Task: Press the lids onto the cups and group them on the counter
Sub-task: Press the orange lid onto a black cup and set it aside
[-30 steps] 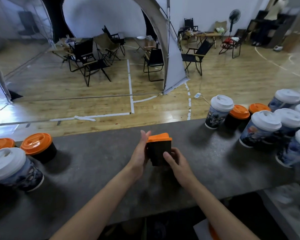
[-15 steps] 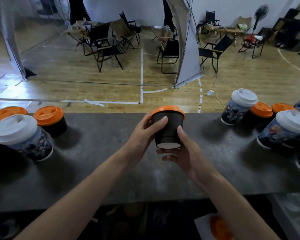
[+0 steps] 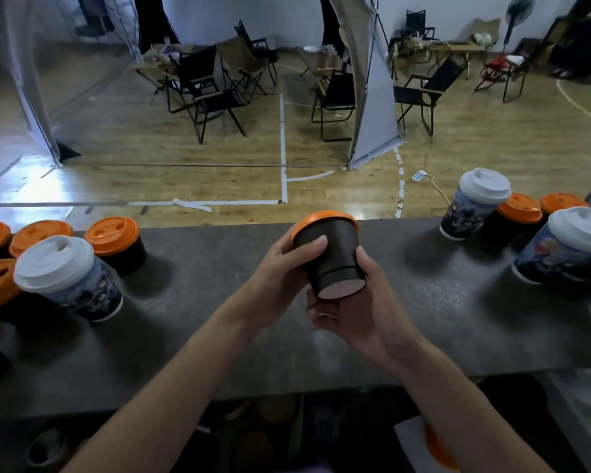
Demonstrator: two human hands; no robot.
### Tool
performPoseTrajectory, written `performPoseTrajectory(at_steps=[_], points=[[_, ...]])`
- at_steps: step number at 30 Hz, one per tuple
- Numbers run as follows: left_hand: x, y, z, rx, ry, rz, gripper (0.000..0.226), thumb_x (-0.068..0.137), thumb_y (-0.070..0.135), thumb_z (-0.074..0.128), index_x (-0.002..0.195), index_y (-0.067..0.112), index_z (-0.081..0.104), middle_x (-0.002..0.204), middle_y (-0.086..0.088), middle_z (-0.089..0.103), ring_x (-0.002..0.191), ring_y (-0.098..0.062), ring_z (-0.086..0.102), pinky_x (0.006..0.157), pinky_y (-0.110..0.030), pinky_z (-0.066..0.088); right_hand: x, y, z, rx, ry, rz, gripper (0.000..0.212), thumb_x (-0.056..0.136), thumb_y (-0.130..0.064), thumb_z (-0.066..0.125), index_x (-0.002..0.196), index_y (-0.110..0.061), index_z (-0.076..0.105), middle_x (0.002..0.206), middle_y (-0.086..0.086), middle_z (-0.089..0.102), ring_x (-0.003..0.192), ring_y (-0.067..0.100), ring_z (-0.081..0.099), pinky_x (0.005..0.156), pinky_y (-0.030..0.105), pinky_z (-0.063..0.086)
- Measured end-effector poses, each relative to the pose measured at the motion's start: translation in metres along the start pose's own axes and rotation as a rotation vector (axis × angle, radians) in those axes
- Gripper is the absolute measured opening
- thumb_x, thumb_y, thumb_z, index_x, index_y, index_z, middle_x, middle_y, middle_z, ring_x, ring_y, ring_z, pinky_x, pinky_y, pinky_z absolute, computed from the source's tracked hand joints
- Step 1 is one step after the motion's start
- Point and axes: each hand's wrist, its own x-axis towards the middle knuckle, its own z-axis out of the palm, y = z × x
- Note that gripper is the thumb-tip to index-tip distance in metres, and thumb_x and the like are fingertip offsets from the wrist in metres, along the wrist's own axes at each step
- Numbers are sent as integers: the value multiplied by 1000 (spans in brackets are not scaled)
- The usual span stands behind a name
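A short black cup (image 3: 333, 257) with an orange lid (image 3: 316, 218) on it is held above the dark counter (image 3: 219, 322), tilted so its pale base faces me. My left hand (image 3: 282, 264) grips its left side, thumb across the wall. My right hand (image 3: 350, 308) cups it from below and the right, thumb on the wall. On the left of the counter stand several orange-lidded black cups (image 3: 115, 244) and one tall printed cup with a white lid (image 3: 67, 278). On the right stand white-lidded printed cups (image 3: 473, 206) and orange-lidded black cups (image 3: 517, 213).
Beyond the counter's far edge lies a wooden floor with folding chairs (image 3: 209, 90) and a white tent leg (image 3: 372, 97). Below the near edge sits an orange lid (image 3: 439, 448) on a white surface.
The cup was standing upright between my hands on the counter; both hands lifted it and tipped it so its base faces me. My view shifted slightly left, showing more cups on the left.
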Motion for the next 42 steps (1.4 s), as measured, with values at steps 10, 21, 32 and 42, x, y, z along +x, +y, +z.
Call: performPoseTrajectory(at_steps=[10,21,32,42], points=[[-6,11,5,-68,-46,-83,51,93,22,63,138,1,51,80,-6,65,59,-20,55,58,-25,53,-7,-4,14,235,-9,103,77,89,-70,43,108,1,66,71,11,54,56,19,51,53,29,47],[-3,5,1,-26,11,-48,65,81,35,76,136,7,57,122,-21,67,106,-30,68,87,-38,56,-13,-8,14,-11,100,88,76,83,-68,48,103,2,67,67,13,54,52,21,53,49,33,53],[-6,5,-1,20,-15,-33,65,78,35,77,134,8,58,115,-17,66,103,-30,65,79,-37,52,-13,-6,10,28,36,126,80,87,-71,43,113,1,66,68,12,55,57,21,58,49,32,55],[-5,4,-4,52,-62,-59,61,82,26,76,137,9,57,126,-24,65,111,-34,65,89,-37,54,-8,3,2,-56,96,65,86,81,-75,49,115,2,67,78,18,60,65,23,61,54,36,56]])
